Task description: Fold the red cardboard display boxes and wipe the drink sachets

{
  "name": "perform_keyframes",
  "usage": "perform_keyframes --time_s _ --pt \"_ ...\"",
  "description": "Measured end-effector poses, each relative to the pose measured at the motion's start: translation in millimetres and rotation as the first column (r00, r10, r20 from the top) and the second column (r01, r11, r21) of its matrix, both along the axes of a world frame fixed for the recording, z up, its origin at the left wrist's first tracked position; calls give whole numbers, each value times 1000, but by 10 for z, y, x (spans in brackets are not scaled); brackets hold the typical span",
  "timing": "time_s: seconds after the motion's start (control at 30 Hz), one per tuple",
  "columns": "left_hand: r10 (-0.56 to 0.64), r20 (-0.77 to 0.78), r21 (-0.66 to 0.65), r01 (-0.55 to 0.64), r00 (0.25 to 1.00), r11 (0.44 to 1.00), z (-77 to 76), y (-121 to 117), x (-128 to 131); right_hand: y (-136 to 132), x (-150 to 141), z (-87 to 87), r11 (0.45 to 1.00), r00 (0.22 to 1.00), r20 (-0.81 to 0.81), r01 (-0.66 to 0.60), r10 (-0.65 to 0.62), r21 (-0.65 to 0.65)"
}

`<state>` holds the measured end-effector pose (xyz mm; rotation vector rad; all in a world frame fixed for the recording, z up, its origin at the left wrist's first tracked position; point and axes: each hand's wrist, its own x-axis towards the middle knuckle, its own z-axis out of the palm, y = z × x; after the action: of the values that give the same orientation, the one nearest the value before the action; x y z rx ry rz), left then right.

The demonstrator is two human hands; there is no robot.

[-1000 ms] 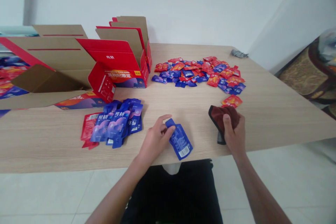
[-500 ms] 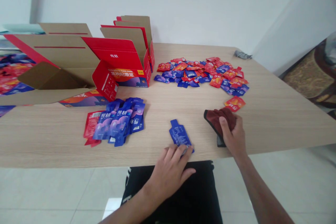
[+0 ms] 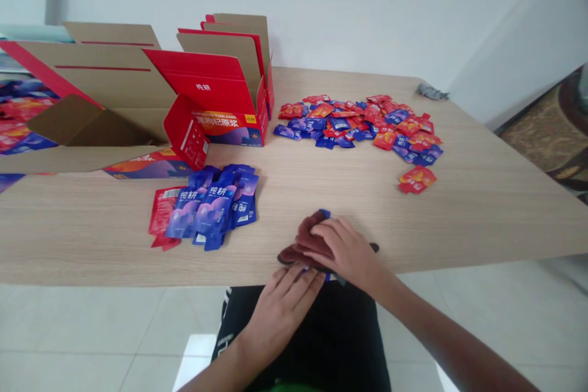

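Observation:
My right hand (image 3: 345, 250) grips a folded brown cloth (image 3: 312, 239) with dark edging and presses it over a blue pouch (image 3: 326, 214) at the table's front edge. Only small bits of that pouch show around the cloth. My left hand (image 3: 285, 299) lies with its fingers stretched flat on the pouch's near end, against the cloth. To the left is a stack of blue pouches (image 3: 214, 205), partly covering red pouches (image 3: 164, 217). A dark object (image 3: 375, 247) pokes out behind my right hand; its kind is hidden.
Open red cartons (image 3: 220, 98) with brown insides stand at the back left. A heap of red and blue sachets (image 3: 349, 122) lies at the back, with a red sachet (image 3: 417, 179) in front of it. A grey crumpled item (image 3: 432, 92) rests at the far right corner.
My right hand has brought the brown cloth leftward onto the blue pouch, which was uncovered before. My left hand stays at the pouch's near end. The view has shifted slightly.

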<state>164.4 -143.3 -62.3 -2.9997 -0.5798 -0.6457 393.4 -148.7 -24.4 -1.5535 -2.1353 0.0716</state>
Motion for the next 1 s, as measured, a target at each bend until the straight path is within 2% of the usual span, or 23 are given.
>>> perform_keyframes --time_s 0.1,0.23,0.3,0.37,0.4,0.47,0.53,0.57,0.63,0.7,0.77,0.83,0.93,1.0 --pt "-9 20 19 9 1000 1000 -5 1 -5 304 273 -47 995 991 98 89 -93 43" --pt "5 39 41 -7 999 999 -15 2 6 602 596 134 968 961 157 206 -227 141" --pt "7 69 39 -10 998 999 -38 -2 13 552 577 265 926 946 48 302 -320 225" --pt "7 82 27 -9 997 1000 -64 -11 18 369 429 340 913 948 -69 319 -312 253" --pt "7 80 17 -8 997 1000 -75 -17 20 254 329 345 937 965 -82 261 -248 230" --pt "12 79 -4 -12 997 1000 -86 -28 22 47 142 286 992 999 -31 47 -44 117" --pt "24 71 -18 -23 997 1000 -80 -38 26 -41 48 163 996 996 17 -89 88 19" --pt "29 66 -23 -28 997 999 -70 -42 28 -23 52 96 996 995 30 -94 94 6" --pt "37 62 -25 -35 997 999 -43 -50 35 129 154 -13 999 998 52 -21 19 26" --pt "46 79 -21 -45 996 999 -18 -58 45 370 333 -46 996 992 106 60 -67 61" --pt "49 104 -17 -47 993 999 -5 -64 55 594 512 14 989 977 168 113 -128 94" --pt "56 117 -21 -54 992 998 -3 -68 62 700 617 142 971 964 165 187 -211 152" --pt "63 122 -24 -60 991 998 -5 -71 64 553 550 331 912 946 -5 313 -323 266" --pt "52 122 -18 -50 991 999 0 -68 62 310 381 372 931 964 -70 268 -258 249"
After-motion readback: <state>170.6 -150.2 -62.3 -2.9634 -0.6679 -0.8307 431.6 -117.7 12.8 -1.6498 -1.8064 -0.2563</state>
